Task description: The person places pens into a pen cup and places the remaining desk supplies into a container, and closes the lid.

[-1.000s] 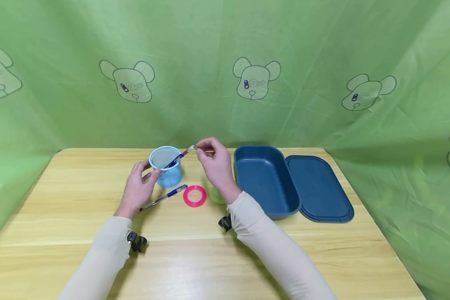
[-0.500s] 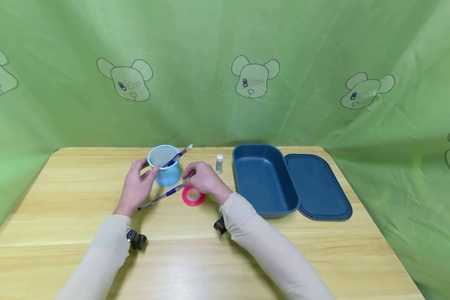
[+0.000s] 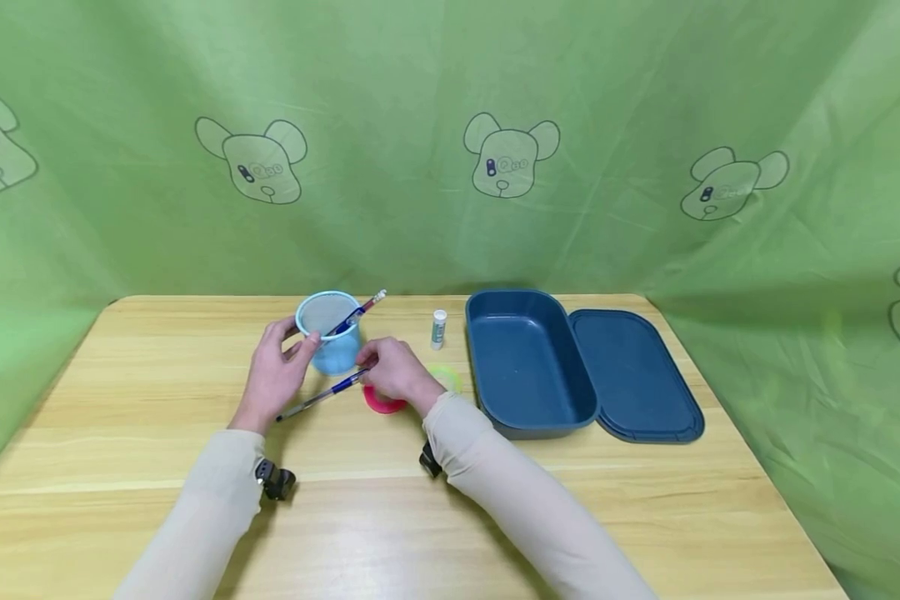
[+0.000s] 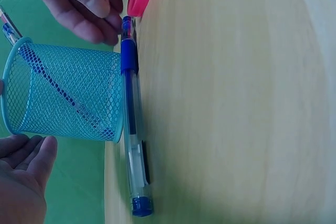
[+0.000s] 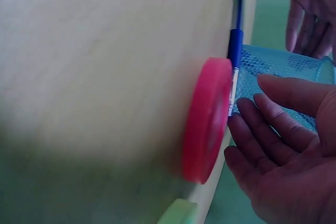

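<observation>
My left hand (image 3: 276, 371) holds the light-blue mesh pen holder (image 3: 337, 357) by its rim, thumb in front. A pen (image 4: 63, 95) with a blue grip leans inside it, its end sticking out over the rim. In front of the holder, a second pen (image 3: 318, 400), clear with a blue grip, lies on the table. My right hand (image 3: 399, 371) is at this pen's far end, thumb and fingertips apart in the right wrist view, with nothing between them. Beneath the right hand is a pink tape roll (image 5: 198, 129), partly covered in the head view.
A pale green ring (image 3: 448, 379) lies partly behind the right wrist. A white glue stick (image 3: 438, 330) stands upright farther back. To the right are a dark blue box (image 3: 532, 375) and its flat lid (image 3: 637, 375). A green curtain (image 3: 390, 208) hangs behind the table.
My right hand has let go of the pen in the holder and come down to the lying pen. The glue stick has come into sight. The left hand stays at the holder.
</observation>
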Available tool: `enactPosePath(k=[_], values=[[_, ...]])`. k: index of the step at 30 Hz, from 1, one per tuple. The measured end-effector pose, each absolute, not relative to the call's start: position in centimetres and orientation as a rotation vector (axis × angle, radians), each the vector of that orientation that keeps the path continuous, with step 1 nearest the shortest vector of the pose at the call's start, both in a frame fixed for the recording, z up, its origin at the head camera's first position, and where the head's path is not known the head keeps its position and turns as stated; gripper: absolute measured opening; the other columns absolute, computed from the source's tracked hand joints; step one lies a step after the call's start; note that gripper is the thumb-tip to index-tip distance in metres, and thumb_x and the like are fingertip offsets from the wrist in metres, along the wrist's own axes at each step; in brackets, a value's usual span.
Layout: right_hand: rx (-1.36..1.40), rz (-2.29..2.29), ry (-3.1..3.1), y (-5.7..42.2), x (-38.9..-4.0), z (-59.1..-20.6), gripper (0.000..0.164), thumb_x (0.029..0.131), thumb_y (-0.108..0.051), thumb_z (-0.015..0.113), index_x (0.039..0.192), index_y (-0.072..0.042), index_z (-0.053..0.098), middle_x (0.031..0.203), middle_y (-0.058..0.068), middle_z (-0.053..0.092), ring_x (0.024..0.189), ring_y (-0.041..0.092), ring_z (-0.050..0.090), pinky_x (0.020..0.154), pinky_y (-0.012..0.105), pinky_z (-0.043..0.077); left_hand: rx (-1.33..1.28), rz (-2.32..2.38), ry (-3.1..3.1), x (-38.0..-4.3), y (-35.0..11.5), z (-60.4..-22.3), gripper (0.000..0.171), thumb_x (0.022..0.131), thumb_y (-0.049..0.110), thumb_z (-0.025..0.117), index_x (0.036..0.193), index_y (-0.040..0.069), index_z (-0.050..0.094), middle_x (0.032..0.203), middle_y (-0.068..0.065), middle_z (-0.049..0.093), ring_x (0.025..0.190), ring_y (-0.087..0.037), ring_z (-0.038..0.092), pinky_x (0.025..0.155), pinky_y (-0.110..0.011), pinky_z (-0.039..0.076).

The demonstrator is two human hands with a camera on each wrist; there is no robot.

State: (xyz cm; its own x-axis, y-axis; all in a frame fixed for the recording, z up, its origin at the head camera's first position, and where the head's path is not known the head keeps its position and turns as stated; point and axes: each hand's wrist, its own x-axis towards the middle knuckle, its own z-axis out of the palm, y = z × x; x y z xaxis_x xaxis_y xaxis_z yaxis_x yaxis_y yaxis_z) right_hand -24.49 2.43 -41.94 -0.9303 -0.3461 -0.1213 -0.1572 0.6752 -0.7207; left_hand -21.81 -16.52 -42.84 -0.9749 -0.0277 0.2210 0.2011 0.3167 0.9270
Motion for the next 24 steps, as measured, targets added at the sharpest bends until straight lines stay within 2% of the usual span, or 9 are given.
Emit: enactPosePath(k=[5,8,15,24], values=[[-0.441,-1.044,2.654,2.2,-24.7,-42.6,0.027,0.080,-0.001,0.076,0.106,-0.005,0.071,0.094,0.002,0.069,0.091,0.014,0.060,0.087,0.024,0.049,-0.149,-1.729,-2.382,-21.6,-16.2,-42.3,0.056,0.100,0.021,0.059,0.141,-0.012,0.038,0.140,-0.028,0.039,0.133,-0.040,0.039,0.109,-0.043,0.039],[-0.468,-1.018,2.660,2.1,-24.8,-42.8,0.026,0.079,0.000,0.076,0.105,-0.005,0.072,0.092,0.000,0.068,0.090,0.014,0.060,0.085,0.023,0.049,-0.149,-1.715,-2.380,-21.9,-16.3,-42.9,0.058,0.099,0.026,0.060,0.140,-0.010,0.041,0.139,-0.024,0.041,0.133,-0.037,0.040,0.108,-0.039,0.040],[-0.544,-0.988,2.665,1.9,-24.8,-42.9,0.023,0.078,0.005,0.075,0.098,-0.006,0.073,0.087,0.001,0.068,0.083,0.012,0.059,0.079,0.020,0.049,-0.150,-1.703,-2.383,-22.0,-16.4,-43.0,0.059,0.100,0.027,0.059,0.141,-0.011,0.040,0.139,-0.026,0.041,0.133,-0.038,0.040,0.109,-0.041,0.040],[-0.609,-0.947,2.642,1.8,-25.0,-43.3,0.022,0.079,0.007,0.073,0.095,-0.008,0.073,0.086,-0.002,0.067,0.083,0.011,0.060,0.079,0.019,0.050,-0.118,-1.688,-2.420,-21.8,-16.5,-43.1,0.060,0.101,0.031,0.057,0.143,-0.008,0.039,0.141,-0.022,0.041,0.133,-0.034,0.040,0.108,-0.040,0.041]])
